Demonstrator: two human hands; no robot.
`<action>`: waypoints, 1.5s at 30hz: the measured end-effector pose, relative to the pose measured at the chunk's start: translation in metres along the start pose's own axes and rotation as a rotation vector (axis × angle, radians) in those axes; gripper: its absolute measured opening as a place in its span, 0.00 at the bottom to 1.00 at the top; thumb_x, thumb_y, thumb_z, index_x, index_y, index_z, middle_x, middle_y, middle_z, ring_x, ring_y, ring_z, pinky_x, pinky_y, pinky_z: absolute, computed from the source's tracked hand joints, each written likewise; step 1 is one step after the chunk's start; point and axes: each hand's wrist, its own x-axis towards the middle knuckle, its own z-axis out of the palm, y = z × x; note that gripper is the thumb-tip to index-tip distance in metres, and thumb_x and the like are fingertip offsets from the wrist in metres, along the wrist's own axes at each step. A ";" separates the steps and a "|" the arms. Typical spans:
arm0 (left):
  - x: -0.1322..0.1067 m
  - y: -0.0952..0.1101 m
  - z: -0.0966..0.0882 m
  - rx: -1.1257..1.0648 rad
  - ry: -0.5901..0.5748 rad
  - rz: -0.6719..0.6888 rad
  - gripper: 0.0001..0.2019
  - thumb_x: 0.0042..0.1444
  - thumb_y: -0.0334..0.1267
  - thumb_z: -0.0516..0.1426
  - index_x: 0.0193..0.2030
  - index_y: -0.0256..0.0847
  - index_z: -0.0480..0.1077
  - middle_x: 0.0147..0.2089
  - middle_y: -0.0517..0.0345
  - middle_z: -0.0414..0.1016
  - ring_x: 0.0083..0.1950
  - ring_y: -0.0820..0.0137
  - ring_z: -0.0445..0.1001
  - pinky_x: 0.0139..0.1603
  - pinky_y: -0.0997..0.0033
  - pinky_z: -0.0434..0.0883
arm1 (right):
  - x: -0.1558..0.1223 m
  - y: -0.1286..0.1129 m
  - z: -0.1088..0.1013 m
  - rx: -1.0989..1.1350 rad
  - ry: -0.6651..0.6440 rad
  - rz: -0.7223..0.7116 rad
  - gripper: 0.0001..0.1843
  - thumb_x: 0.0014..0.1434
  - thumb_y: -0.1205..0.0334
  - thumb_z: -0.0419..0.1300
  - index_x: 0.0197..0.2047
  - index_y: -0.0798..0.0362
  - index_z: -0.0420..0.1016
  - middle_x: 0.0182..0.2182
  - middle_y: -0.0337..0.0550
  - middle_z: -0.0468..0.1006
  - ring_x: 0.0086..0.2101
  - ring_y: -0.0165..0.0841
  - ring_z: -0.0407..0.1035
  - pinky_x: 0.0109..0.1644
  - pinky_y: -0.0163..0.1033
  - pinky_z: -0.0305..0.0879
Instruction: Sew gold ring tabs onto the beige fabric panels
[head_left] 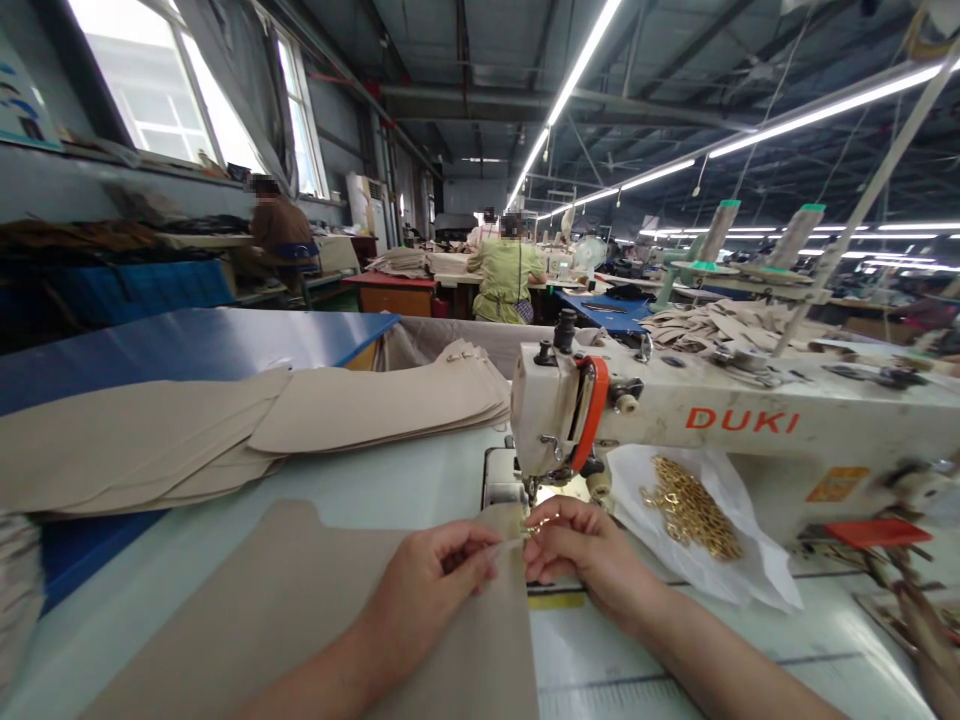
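Beige fabric piece (315, 610) lies on the table, its top corner pinched by the left hand (435, 580). At three o'clock, touching, the right hand (585, 555) pinches a gold ring (534, 526) below the sewing machine (720, 430) marked "DUKI".

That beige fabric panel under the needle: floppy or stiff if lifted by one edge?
Probably semi-stiff: the beige panel lies flat without wrinkles, like the stacked pieces. Likely light, since the left hand and right hand pinch it by fingertips only.
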 end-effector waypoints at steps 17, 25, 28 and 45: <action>0.001 0.009 -0.002 -0.020 0.089 -0.066 0.12 0.47 0.43 0.54 0.34 0.39 0.74 0.25 0.60 0.75 0.27 0.69 0.72 0.33 0.71 0.70 | -0.005 0.007 -0.019 -0.653 0.149 -0.327 0.09 0.55 0.57 0.57 0.30 0.54 0.72 0.22 0.38 0.74 0.23 0.29 0.66 0.27 0.34 0.59; 0.003 0.006 -0.003 -0.037 0.070 -0.050 0.11 0.47 0.43 0.54 0.33 0.39 0.72 0.25 0.61 0.74 0.27 0.69 0.72 0.34 0.70 0.69 | -0.008 0.004 -0.004 -1.519 0.150 -0.544 0.11 0.61 0.68 0.53 0.44 0.53 0.74 0.38 0.47 0.76 0.41 0.39 0.68 0.45 0.39 0.63; 0.003 0.006 -0.004 -0.038 0.058 -0.034 0.11 0.47 0.43 0.54 0.32 0.39 0.72 0.25 0.62 0.74 0.28 0.69 0.72 0.34 0.70 0.69 | -0.006 -0.002 0.004 -1.677 0.122 -0.500 0.10 0.61 0.68 0.55 0.45 0.55 0.74 0.39 0.49 0.75 0.42 0.40 0.67 0.47 0.39 0.63; 0.004 0.004 -0.004 -0.085 0.068 -0.010 0.12 0.44 0.45 0.56 0.32 0.39 0.73 0.24 0.62 0.73 0.27 0.68 0.70 0.32 0.71 0.66 | -0.016 -0.016 0.010 -2.036 -0.059 -0.395 0.09 0.61 0.72 0.52 0.38 0.56 0.73 0.37 0.49 0.76 0.40 0.38 0.70 0.40 0.38 0.67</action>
